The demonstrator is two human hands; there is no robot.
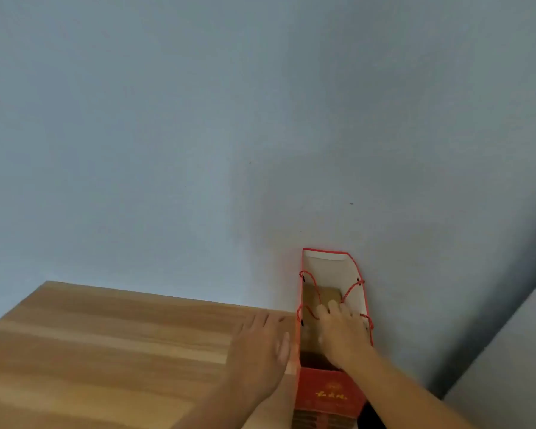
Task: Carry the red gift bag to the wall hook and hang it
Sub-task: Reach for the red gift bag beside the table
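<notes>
The red gift bag (330, 394) stands upright beside the right end of the wooden table, its open top facing me and its white inside showing. Red cord handles (351, 287) hang slack over its rim. My right hand (342, 329) reaches into the bag's mouth with the fingers spread near the cords; a grip on them cannot be made out. My left hand (260, 345) lies flat, fingers extended, on the table edge right beside the bag's left wall. No wall hook is in view.
A wooden table (106, 351) fills the lower left and butts against a pale blue-grey wall (260, 119). A brown box lies inside the bag (328, 294). A grey slanted surface (514, 366) crosses the lower right corner.
</notes>
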